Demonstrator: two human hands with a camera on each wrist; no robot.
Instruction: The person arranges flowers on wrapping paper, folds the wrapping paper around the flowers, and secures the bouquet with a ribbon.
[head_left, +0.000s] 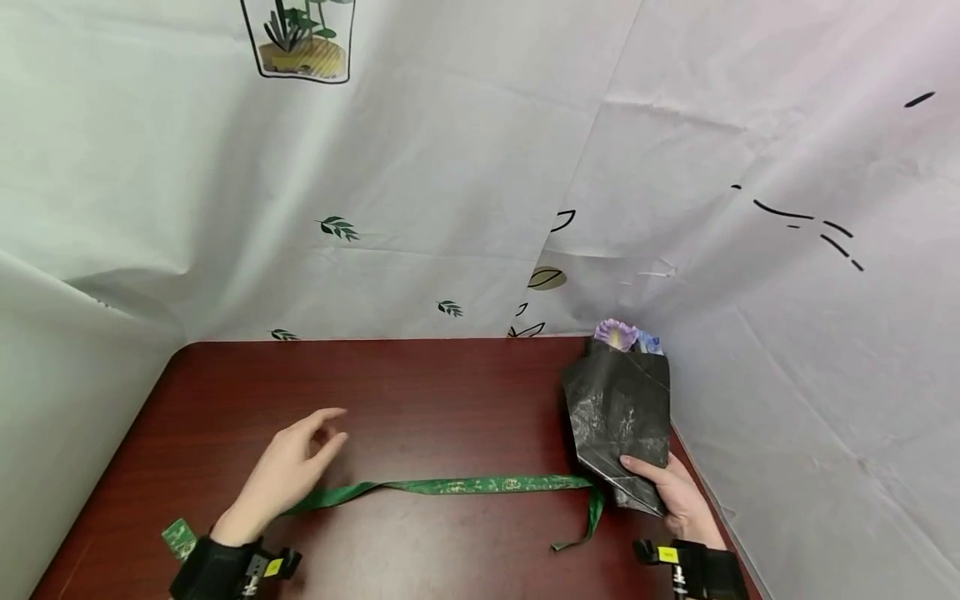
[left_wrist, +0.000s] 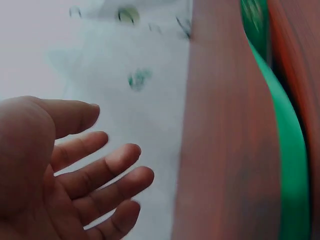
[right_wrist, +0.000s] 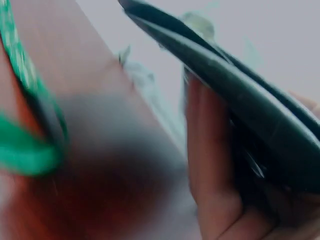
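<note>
At the right side of the table, my right hand grips the lower end of a black paper flower wrap, thumb on its front and fingers behind. A purple flower and a blue flower poke out of its top. In the right wrist view the folded black wrap lies over my fingers. A green ribbon with a gold pattern stretches across the table from under the wrap to the left. My left hand hovers over the ribbon's left part, holding nothing, fingers relaxed and apart.
The dark red wooden table is bordered by a white printed cloth at the back and on both sides. One ribbon end shows beside the left wrist strap; the other hangs curled below the wrap.
</note>
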